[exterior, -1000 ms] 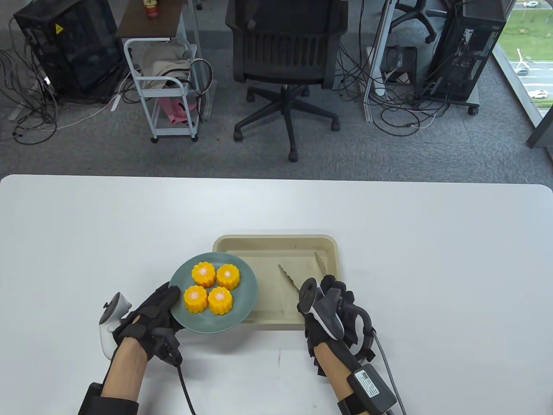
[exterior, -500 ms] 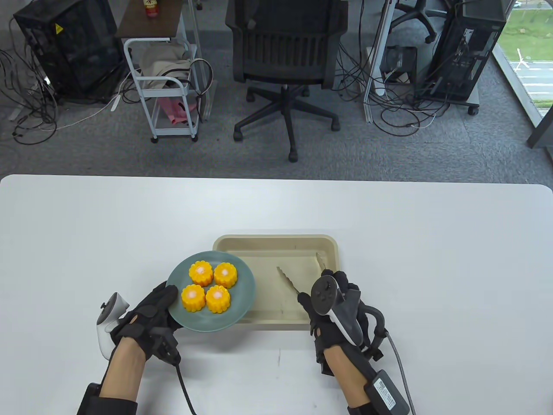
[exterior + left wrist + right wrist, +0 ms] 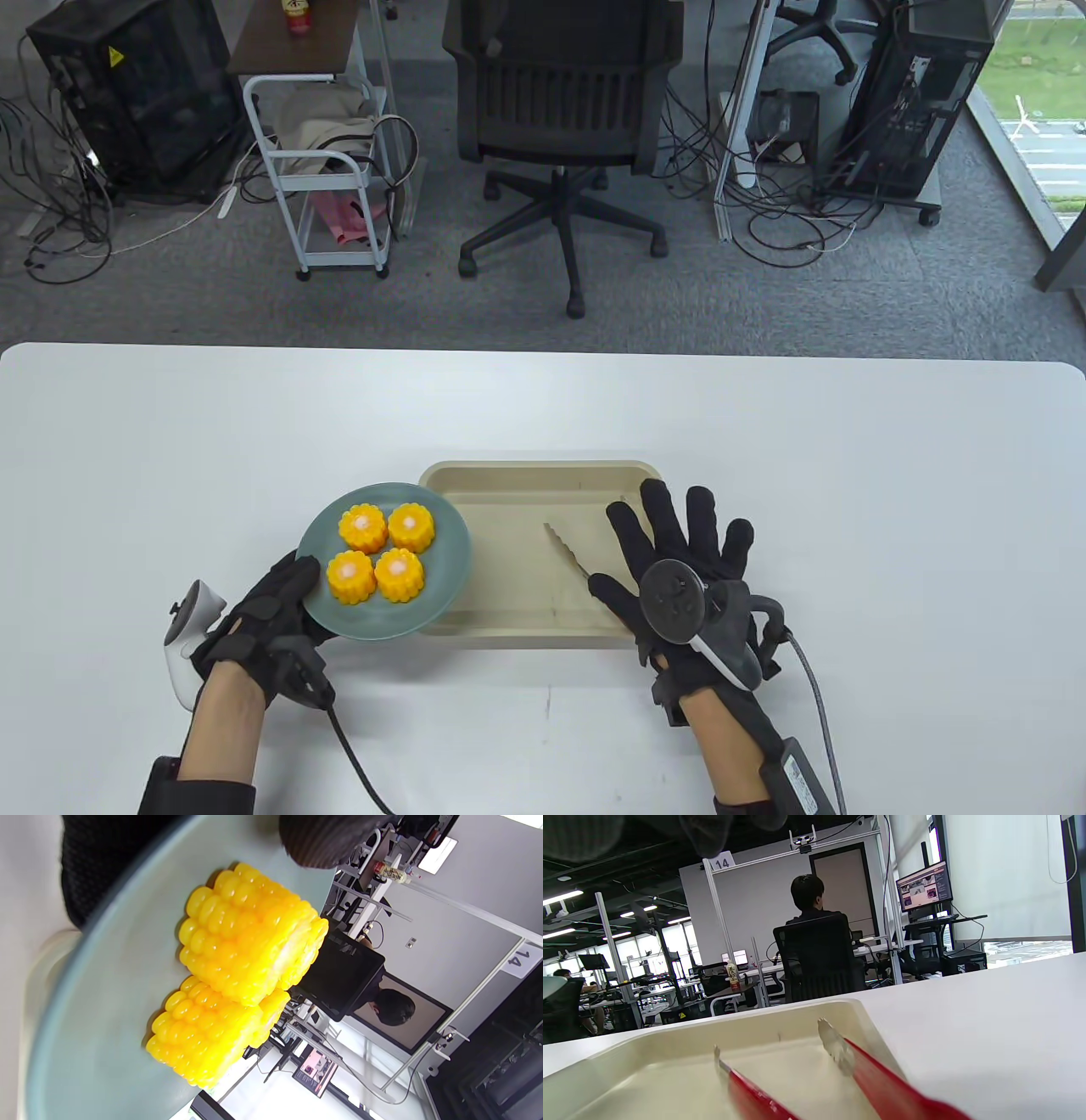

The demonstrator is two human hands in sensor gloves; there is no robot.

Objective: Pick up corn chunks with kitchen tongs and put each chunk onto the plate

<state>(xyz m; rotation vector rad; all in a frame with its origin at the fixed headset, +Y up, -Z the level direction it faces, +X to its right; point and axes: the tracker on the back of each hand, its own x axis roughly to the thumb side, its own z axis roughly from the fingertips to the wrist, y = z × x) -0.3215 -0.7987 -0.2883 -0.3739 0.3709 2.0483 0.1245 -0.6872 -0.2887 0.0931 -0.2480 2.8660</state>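
Observation:
Several yellow corn chunks (image 3: pixel 382 552) stand on the grey-green plate (image 3: pixel 441 577). My left hand (image 3: pixel 271 611) grips the plate's near left rim; in the left wrist view the thumb (image 3: pixel 326 836) lies on the plate (image 3: pixel 106 1005) beside the corn (image 3: pixel 246 938). The red-handled tongs (image 3: pixel 567 550) lie in the beige tray (image 3: pixel 526 477), tips apart and pointing away, as the right wrist view shows for the tongs (image 3: pixel 840 1052). My right hand (image 3: pixel 679 560) hovers over their handle end with fingers spread straight, holding nothing.
The tray (image 3: pixel 670 1039) holds only the tongs. The plate's right edge overlaps the tray's left rim. Beyond the white table's far edge stand an office chair (image 3: pixel 560 127) and a small trolley (image 3: pixel 331 170).
My left hand has carried the plate of corn to the left. My right hand has let go of the tongs, shifted right and spread its fingers; the tongs stay in the tray.

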